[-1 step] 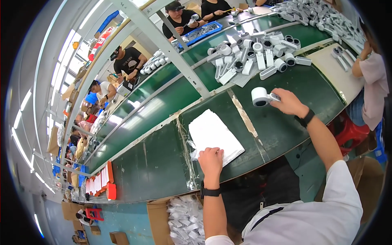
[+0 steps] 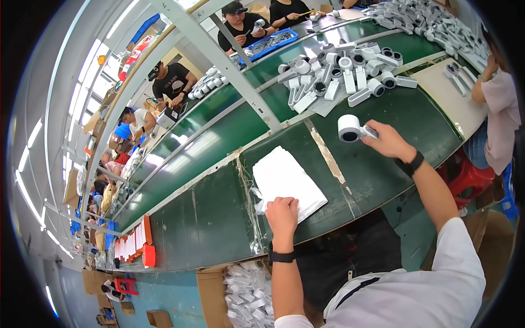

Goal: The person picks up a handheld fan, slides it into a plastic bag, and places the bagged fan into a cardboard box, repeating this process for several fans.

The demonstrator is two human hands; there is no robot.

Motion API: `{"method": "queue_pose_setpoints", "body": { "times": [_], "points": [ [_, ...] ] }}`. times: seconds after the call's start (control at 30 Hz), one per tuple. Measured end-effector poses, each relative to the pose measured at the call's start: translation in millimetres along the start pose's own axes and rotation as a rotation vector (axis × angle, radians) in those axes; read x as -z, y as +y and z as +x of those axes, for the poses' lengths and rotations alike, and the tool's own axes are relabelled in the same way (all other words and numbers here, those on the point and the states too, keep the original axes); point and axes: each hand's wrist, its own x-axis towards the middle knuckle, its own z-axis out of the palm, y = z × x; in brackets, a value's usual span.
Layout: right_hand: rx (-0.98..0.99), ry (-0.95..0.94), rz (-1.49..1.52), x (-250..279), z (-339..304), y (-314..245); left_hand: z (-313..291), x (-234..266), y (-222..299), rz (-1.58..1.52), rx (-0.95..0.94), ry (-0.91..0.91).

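Note:
My right hand (image 2: 388, 139) grips the grey handle of a white handheld device (image 2: 349, 129), which has a drum-shaped head with a dark round end. It is held above the green tabletop (image 2: 210, 221), the head pointing left and the dark end partly facing me. My left hand (image 2: 283, 212) rests on the near edge of a stack of thin white bags (image 2: 284, 177), its fingers bent and pressed together at the corner. Whether a single bag is pinched there cannot be made out. Beyond my right hand lies a heap of similar white devices (image 2: 344, 71).
A cardboard box (image 2: 210, 292) of bagged white devices stands below the table edge at my left. Orange boxes (image 2: 143, 232) sit at the table's left end. A grey metal post (image 2: 229, 71) slants up from the table. Co-workers sit across the belt and a person (image 2: 500, 104) is at right.
The device in my right hand has turned slightly, showing more of its dark round end. My right hand has shifted a little to the right and down. My left hand stays nearly still.

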Motion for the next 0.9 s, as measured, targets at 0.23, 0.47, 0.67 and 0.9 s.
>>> {"method": "queue_pose_setpoints", "body": {
  "times": [0.23, 0.47, 0.67, 0.9],
  "points": [
    [-0.236, -0.167, 0.739, -24.0, -66.2, -30.2, 3.7, -1.3, -1.6, -0.003, -0.012, -0.002],
    [-0.273, -0.203, 0.903, -44.1, -90.0, -59.1, 6.7, 1.2, 5.7, -0.124, 0.05, 0.178],
    [-0.289, -0.172, 1.034, -68.0, -101.9, -75.3, -12.0, 19.6, 49.5, -0.719, 0.19, 0.133],
    [-0.219, 0.013, 0.909, -112.0, -96.8, -100.0, -21.2, -8.2, 59.4, -0.844, 0.254, 0.048]
  ]
}}
